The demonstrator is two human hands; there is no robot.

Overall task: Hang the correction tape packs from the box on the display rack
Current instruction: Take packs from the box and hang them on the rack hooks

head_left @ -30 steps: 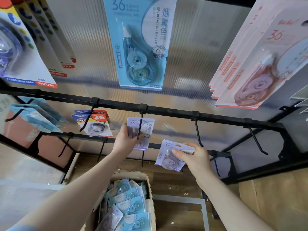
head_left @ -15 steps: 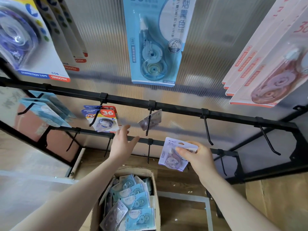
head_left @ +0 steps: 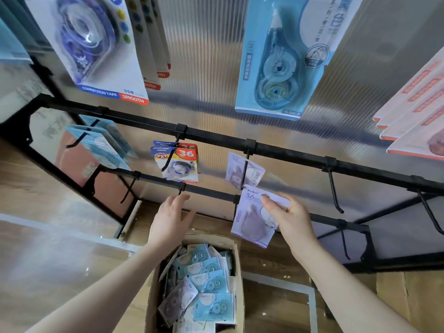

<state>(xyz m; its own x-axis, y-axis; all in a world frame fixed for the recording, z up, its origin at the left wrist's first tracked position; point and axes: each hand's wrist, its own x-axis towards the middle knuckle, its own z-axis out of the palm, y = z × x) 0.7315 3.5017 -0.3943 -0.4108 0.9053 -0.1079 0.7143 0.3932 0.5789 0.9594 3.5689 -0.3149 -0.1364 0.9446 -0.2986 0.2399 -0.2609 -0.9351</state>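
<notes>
Ribbed translucent panel backs a black display rack (head_left: 288, 153) with hooks on two rails. Right hand (head_left: 292, 218) pinches a lilac correction tape pack (head_left: 254, 217) by its upper right part, thumb on the front, fingers curled behind; pack held upright just under the middle hook of the upper rail, its top edge near the bottom of another lilac pack (head_left: 243, 170) already hung on that hook. Left hand (head_left: 171, 218) empty, fingers loosely spread and released, fingertips near the lower rail, apart from both packs. Cardboard box (head_left: 236, 265) on the wooden floor below the hands, open, full of blue and lilac packs lying jumbled. Blue-and-red "36" packs (head_left: 179, 164) hang on the hook left of the lilac one; pale blue packs (head_left: 101, 146) at the rack's left end. Bigger blister packs hang above, one light blue (head_left: 283, 58) top centre.
</notes>
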